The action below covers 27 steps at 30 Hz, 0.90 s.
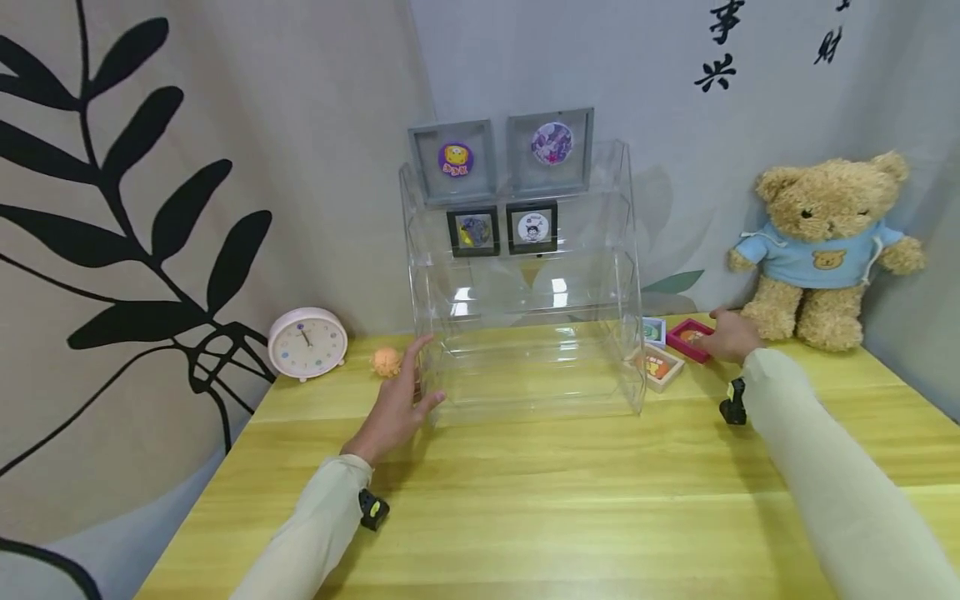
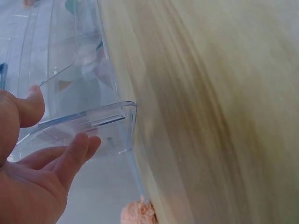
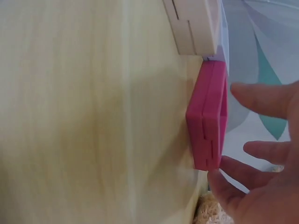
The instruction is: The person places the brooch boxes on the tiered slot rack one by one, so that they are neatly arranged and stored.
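Observation:
A clear acrylic tiered rack point(image 1: 525, 333) stands at the back of the table. My left hand point(image 1: 393, 408) is at its left side, thumb and fingers spread on either side of the clear side panel point(image 2: 93, 116). On the right, my right hand point(image 1: 731, 335) reaches a magenta square frame point(image 1: 689, 340) lying on the table. In the right wrist view, fingertips point(image 3: 217, 179) are right at the end of the magenta frame point(image 3: 208, 116), with the thumb held apart above it. A beige frame point(image 1: 660, 368) and a pale lavender frame point(image 1: 654, 331) lie beside it.
Two grey frames point(image 1: 551, 150) stand on the rack's top tier, two black frames point(image 1: 532, 227) one tier below. A teddy bear point(image 1: 828, 250) stands at the back right. Left of the rack are an orange fluffy ball point(image 1: 386, 362) and a pink round clock point(image 1: 307, 343).

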Tool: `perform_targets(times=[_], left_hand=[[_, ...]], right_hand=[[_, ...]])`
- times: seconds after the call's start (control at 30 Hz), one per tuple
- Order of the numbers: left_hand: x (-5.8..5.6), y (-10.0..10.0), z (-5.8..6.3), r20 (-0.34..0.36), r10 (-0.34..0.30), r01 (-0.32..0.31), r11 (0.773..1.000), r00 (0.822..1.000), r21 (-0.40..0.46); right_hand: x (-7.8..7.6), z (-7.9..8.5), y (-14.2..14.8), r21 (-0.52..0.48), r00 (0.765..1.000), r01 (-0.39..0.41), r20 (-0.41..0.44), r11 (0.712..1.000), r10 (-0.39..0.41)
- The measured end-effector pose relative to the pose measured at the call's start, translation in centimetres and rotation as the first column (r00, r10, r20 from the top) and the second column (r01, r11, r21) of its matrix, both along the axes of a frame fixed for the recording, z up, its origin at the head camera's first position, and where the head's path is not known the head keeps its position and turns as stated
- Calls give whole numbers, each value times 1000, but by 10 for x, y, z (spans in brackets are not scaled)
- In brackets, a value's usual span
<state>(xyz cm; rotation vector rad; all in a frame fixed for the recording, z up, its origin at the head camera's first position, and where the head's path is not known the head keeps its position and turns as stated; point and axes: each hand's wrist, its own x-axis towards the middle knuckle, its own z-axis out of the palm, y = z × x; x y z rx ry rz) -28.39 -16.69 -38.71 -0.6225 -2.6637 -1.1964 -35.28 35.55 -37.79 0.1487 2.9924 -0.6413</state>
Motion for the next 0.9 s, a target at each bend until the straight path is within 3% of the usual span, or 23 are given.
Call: perform_targets(times=[0.3,0.63,0.9], left_hand=[[1,3,2,-7,3,-3,1000,1000,-7],[2,3,3,13,24,-23,999,1000,-24],[4,2,2,-5,28,-28,999,1000,-38]], right_hand=[[-1,-12,8,52,994,-10,-107,999,16],[4,-8,5,14,1000,-6,-8,1000,6],[4,-11,0,-8,996,31,-84,999,-32]])
